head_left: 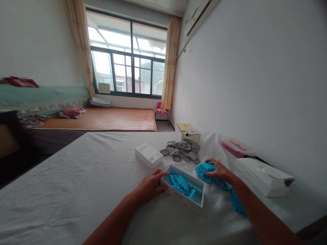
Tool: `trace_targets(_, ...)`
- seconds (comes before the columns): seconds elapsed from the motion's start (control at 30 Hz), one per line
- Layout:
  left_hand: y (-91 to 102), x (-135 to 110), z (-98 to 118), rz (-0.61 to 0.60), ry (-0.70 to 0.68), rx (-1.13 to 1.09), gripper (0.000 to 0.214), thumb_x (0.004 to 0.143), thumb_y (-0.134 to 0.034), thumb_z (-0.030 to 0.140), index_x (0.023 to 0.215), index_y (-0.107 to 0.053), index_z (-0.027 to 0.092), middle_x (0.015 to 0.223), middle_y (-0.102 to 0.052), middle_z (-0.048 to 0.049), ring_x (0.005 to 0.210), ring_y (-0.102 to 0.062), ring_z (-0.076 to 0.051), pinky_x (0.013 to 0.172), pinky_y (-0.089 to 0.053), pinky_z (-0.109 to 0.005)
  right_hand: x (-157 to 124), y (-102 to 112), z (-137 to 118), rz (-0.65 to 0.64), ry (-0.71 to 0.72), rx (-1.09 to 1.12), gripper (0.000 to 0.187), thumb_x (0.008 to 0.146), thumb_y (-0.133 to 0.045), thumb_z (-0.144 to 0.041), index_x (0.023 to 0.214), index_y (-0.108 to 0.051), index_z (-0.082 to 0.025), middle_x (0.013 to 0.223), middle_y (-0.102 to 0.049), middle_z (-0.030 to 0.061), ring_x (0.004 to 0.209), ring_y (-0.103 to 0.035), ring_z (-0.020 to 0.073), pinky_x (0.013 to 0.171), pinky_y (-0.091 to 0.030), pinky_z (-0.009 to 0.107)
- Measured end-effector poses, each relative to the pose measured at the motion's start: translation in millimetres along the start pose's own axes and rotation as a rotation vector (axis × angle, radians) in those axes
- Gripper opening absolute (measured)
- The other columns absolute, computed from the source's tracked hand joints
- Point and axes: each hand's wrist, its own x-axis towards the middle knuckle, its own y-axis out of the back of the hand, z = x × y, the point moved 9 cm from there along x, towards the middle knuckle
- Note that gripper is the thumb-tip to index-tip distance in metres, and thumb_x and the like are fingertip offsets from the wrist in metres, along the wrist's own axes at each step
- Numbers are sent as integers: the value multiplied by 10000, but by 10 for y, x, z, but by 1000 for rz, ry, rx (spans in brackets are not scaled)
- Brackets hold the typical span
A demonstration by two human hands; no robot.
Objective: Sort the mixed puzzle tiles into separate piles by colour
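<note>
An open white box (176,196) stands on the cloth-covered table, with blue toothed pieces (182,185) inside. At its left end my left hand (153,183) grips the wall, fingers over the rim and thumb low on the outside. My right hand (220,171) is closed around a clump of blue toothed pieces (204,172) just right of the box. More blue pieces (237,203) trail below my right forearm, which partly hides them. Behind the box lies a pile of grey toothed pieces (181,149), touched by neither hand.
A closed-looking white box or lid (148,156) lies behind my left hand. A yellow box (190,132) stands beyond the grey pile. Along the wall are a pink container with a clear lid (237,147) and a long white box (263,177). White cloth (76,183) covers the table.
</note>
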Motion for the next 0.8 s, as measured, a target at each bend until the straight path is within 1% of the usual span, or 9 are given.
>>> trace_targets(0.17,17,-12,16,2,-1,-10,545,767,-606,357,1291,-457,335,1199,-509,-23,863,-558,-160,807,-469,-287,-28,-24,100,-48,-74,142,465,575,-711,-409,960,-592,-176,918,-642,52,841,-606,229,758,-482,335)
trace_targets(0.27,13,-25,8,7,0,-21,543,767,-605,360,1290,-460,334,1208,-506,-23,825,-561,-151,778,-477,-282,-61,74,162,-9,-123,236,449,578,-702,-425,933,-587,-176,878,-652,56,796,-615,229,709,-496,332)
trace_targets(0.33,4,-31,4,8,-9,-23,545,766,-608,352,1291,-460,331,1210,-503,-24,795,-563,-140,768,-478,-279,-83,132,134,0,-140,319,464,588,-695,-435,956,-580,-175,859,-653,60,773,-619,228,690,-504,334)
trace_targets(0.4,-3,-33,-5,12,-16,-21,547,765,-612,342,1291,-460,329,1206,-501,-24,769,-565,-130,763,-477,-277,-105,165,23,-10,-143,374,481,593,-691,-447,974,-577,-177,838,-651,56,746,-621,220,670,-507,329)
trace_targets(0.47,-5,-34,-16,19,-17,-18,545,767,-611,337,1291,-458,333,1204,-499,-22,759,-567,-126,764,-475,-277,-130,185,-179,-13,-125,396,480,594,-688,-463,966,-583,-178,815,-644,46,724,-615,208,649,-504,317)
trace_targets(0.57,-6,-35,-16,22,-18,-19,548,769,-609,335,1295,-453,337,1209,-496,-23,761,-570,-127,773,-474,-281,-187,123,-635,-44,-64,434,463,640,-657,-485,982,-573,-185,803,-631,25,699,-602,180,632,-496,291)
trace_targets(0.63,-4,-37,-9,20,-17,-20,558,768,-610,330,1301,-446,337,1212,-496,-25,759,-571,-127,772,-475,-282,-242,-18,-993,-109,-18,432,454,672,-637,-489,1004,-557,-190,791,-622,6,685,-596,164,628,-494,278)
trace_targets(0.7,-2,-38,-5,17,-12,-15,573,763,-614,327,1308,-436,338,1212,-497,-25,765,-572,-130,771,-476,-282,-307,-235,-1343,-206,32,377,442,702,-616,-499,1014,-556,-191,795,-625,0,692,-598,162,633,-497,279)
trace_targets(0.8,-5,-33,-9,17,-5,-3,623,756,-620,327,1335,-391,343,1214,-498,-28,801,-582,-149,782,-477,-297,-388,-530,-1801,-303,192,251,457,759,-571,-521,1084,-572,-200,976,-649,43,872,-614,200,776,-500,327)
